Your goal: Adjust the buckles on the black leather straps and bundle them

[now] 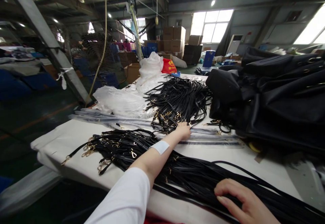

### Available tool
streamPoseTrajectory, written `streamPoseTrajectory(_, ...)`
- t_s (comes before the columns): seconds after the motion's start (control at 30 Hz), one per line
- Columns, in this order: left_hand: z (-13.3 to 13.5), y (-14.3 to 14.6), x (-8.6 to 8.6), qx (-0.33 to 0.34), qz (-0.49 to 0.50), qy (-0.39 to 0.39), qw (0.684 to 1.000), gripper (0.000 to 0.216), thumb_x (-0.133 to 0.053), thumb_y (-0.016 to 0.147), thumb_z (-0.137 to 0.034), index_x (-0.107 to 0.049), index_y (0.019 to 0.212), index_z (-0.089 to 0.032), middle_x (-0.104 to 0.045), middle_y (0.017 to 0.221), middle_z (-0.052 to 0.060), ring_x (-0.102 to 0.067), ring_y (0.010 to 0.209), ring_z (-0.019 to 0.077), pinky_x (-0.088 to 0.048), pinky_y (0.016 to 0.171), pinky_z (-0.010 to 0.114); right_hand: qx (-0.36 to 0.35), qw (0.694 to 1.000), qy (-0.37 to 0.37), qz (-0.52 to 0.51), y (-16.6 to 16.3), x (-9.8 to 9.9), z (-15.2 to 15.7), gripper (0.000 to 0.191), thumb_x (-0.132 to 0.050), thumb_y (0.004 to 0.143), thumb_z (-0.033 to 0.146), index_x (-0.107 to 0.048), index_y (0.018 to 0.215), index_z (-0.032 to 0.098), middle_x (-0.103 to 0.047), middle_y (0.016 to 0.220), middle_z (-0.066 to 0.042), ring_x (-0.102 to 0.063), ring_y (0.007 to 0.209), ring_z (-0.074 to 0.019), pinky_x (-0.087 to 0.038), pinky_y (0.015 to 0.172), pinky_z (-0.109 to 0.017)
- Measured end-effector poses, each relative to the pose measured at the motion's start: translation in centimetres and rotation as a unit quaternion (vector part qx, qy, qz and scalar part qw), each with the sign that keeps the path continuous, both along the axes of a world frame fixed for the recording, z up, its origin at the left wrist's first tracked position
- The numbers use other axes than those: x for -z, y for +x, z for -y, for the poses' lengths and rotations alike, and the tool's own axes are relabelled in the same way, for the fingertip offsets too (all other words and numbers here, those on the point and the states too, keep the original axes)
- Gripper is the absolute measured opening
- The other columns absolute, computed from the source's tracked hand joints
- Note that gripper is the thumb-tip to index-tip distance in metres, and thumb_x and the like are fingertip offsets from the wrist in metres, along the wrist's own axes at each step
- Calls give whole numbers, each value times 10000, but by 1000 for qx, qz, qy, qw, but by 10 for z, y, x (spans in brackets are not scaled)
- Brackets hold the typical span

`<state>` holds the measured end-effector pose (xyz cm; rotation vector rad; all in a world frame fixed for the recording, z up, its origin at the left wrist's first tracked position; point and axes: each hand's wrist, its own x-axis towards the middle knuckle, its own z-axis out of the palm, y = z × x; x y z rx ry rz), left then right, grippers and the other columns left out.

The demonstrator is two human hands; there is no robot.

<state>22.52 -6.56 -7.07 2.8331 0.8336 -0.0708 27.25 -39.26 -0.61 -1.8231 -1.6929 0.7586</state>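
In the head view, my left hand (183,131) meets the far strap heap (182,97), fingers mostly hidden; my right hand (241,198) curls loosely over the near straps (195,171). I cannot tell whether either grips.

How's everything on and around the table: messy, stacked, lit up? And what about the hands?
Left hand: stretched out to the far straps, grip unclear
Far straps: heaped, tangled
Right hand: curled over the near straps, grip unclear
Near straps: laid lengthwise
Black material: piled up
Clear plastic: crumpled
Cardboard boxes: stacked
Ceiling lamp: lit
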Motion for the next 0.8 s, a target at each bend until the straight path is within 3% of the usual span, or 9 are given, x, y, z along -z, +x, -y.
streamPoseTrajectory(0.17, 6, 16, -3, -20, -10, -51, 998, 367, -633, 939, -370, -604, 1238, -158, -572, 1338, 121, -567, 1205, 280, -480, 1019, 524, 16, 1000, -11, 0, 6, 3, 12, 257, -500, 990, 434, -670, 922, 254, -709, 988, -41, -672, 945, -198, -535, 877, -275)
streamPoseTrajectory(0.33, 2, 9, -2, -25, 19, -138, 990, 335, -616, 955, -359, -608, 1229, -166, -608, 1279, 110, -612, 1126, 250, -523, 969, 486, 22, 999, -22, -14, 2, 1, 11, 300, -474, 999, 456, -648, 890, 238, -699, 969, -49, -658, 921, -199, -524, 854, -295)
streamPoseTrajectory(0.43, -4, 3, -10, -49, 65, -200, 976, 274, -621, 954, -350, -646, 1149, -159, -652, 1202, 94, -639, 1078, 233, -535, 954, 465, 10, 999, -31, -26, -2, -3, 6, 307, -471, 1000, 461, -650, 896, 235, -693, 965, -48, -645, 916, -196, -514, 849, -305)
streamPoseTrajectory(0.6, -3, -12, -36, -66, 210, -310, 925, 263, -599, 957, -297, -699, 1131, -127, -733, 1109, 91, -684, 1023, 203, -539, 947, 392, 14, 998, -18, -50, 2, -5, 4, 306, -464, 1008, 439, -667, 906, 233, -695, 964, -52, -634, 912, -197, -505, 849, -324)
streamPoseTrajectory(0.7, 10, -24, -47, -61, 278, -369, 885, 282, -610, 902, -254, -749, 1107, -118, -769, 1063, 99, -698, 989, 194, -526, 940, 314, 31, 997, -1, -68, 6, -3, 2, 282, -494, 996, 411, -682, 896, 226, -712, 952, -60, -642, 901, -204, -509, 842, -337)
streamPoseTrajectory(0.8, 26, -34, -53, -52, 311, -419, 851, 259, -674, 814, -239, -787, 1014, -121, -782, 1014, 100, -703, 960, 210, -525, 935, 321, 33, 996, 11, -84, 7, -2, -5, 273, -510, 985, 403, -688, 881, 222, -720, 942, -61, -653, 899, -205, -518, 840, -337)
